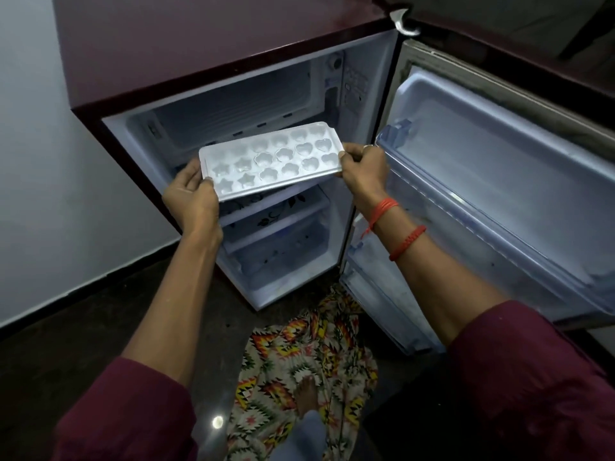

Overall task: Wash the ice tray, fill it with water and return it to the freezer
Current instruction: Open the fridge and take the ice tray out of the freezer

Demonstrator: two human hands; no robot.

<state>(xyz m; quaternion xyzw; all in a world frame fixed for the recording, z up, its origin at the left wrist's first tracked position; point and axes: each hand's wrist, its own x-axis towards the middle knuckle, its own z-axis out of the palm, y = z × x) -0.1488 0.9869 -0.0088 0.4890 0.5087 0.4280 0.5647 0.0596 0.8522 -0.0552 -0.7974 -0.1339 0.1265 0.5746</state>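
We have the ice tray (pixel 271 161) up in both hands, right in front of the open fridge, its far edge at the mouth of the freezer compartment (pixel 233 104) and the rest hanging over the floral shelf (pixel 266 207) below. Its long axis runs side to side, left end lower in our view and nearer us, right end rising toward the open door (pixel 499 194). Cavities face up: stars on the left, flower shapes in the middle, hearts on the right.

The left hand (pixel 191 194) grips the near-left corner, thumb on the rim and fingers tucked underneath, out of sight. The right hand (pixel 364 168) pinches the right short end, thumb on top and fingers curled below, with red thread bands (pixel 407 242) on that wrist.

The moulds look glossy, possibly wet or filled, but we can't tell for sure in this dim light. The tray hides the front of the shelf behind it, the freezer's depths are murky, and the door runs off the right edge.
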